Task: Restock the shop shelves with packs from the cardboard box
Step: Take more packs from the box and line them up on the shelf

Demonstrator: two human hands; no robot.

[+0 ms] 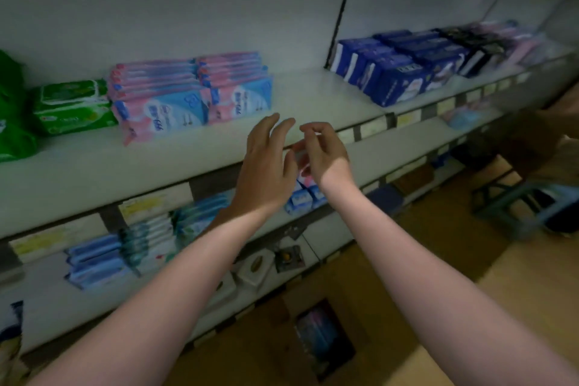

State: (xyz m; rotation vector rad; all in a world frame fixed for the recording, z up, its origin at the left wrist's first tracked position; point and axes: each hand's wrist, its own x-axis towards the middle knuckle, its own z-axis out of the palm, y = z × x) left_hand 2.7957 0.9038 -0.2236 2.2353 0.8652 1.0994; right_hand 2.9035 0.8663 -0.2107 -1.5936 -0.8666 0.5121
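White shelf (297,94) has room beside the pink packs (188,94); left hand (266,163) and right hand (326,150) are loose, empty. Set the next one snug there.

Two hands (266,166), one cardboard box (282,313), one stool (498,213)

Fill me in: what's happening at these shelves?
A person is restocking. Both the left hand and right hand are empty, raised before the bare stretch of the white top shelf, between the stacked pink-and-blue flat packs and the dark blue packs. The open brown cardboard box sits on the floor below, with packs inside.
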